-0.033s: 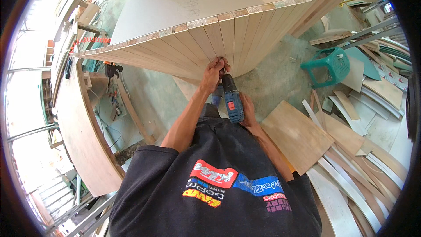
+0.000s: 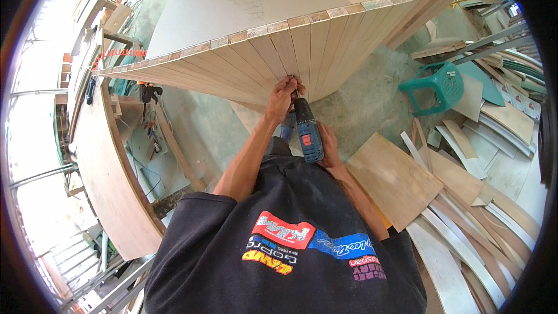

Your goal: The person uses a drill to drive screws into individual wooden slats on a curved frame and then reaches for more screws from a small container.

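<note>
A blue-and-black cordless drill [image 2: 310, 134] points away from me at a curved panel of narrow wooden strips [image 2: 256, 72]. Its grip is in my right hand [image 2: 329, 146], whose fingers are partly hidden behind the drill body. At the drill's front end, my left hand [image 2: 283, 94] is closed in a pinch, its fingertips against or very close to the strips. Whatever sits between those fingers and at the drill's tip is too small and covered to make out. A light board [image 2: 232, 6] lies behind the panel's top edge.
On the right stands a green plastic stool [image 2: 433, 88]. Below it, a plywood sheet [image 2: 395, 180] and several loose boards and strips [image 2: 465, 244] cover the floor. A long curved wooden board [image 2: 107, 168] runs along the left, with a clamp [image 2: 150, 92] near it.
</note>
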`<state>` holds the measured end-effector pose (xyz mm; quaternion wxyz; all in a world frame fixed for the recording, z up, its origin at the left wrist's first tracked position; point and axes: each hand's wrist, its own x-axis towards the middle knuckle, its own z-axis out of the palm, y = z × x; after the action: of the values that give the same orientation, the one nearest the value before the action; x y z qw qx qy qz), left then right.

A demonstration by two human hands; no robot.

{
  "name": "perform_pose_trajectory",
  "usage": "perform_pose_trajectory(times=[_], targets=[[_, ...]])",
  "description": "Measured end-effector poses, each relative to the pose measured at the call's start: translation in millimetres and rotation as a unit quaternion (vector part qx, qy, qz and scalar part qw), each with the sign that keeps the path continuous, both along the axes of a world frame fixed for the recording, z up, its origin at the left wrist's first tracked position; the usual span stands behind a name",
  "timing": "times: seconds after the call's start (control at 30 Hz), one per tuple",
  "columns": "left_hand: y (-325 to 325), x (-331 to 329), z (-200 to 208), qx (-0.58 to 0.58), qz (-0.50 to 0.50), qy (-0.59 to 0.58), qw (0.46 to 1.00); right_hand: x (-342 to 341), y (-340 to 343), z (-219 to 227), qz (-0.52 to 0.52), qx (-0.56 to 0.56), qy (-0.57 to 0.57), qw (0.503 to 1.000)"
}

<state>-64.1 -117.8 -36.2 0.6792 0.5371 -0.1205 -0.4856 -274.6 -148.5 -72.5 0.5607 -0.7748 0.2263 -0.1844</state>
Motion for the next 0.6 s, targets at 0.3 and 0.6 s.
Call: perform_pose_trajectory(times=[0.3, 0.6], targets=[[1, -2, 7, -0.004, 0.014, 0.004, 1.0, 4, -1, 3, 0.0, -0.087, 0.03, 0.996], [0, 4, 11, 0.011, 0.001, 0.013, 1.0, 4, -4, 9, 0.013, -0.128, 0.037, 0.991]])
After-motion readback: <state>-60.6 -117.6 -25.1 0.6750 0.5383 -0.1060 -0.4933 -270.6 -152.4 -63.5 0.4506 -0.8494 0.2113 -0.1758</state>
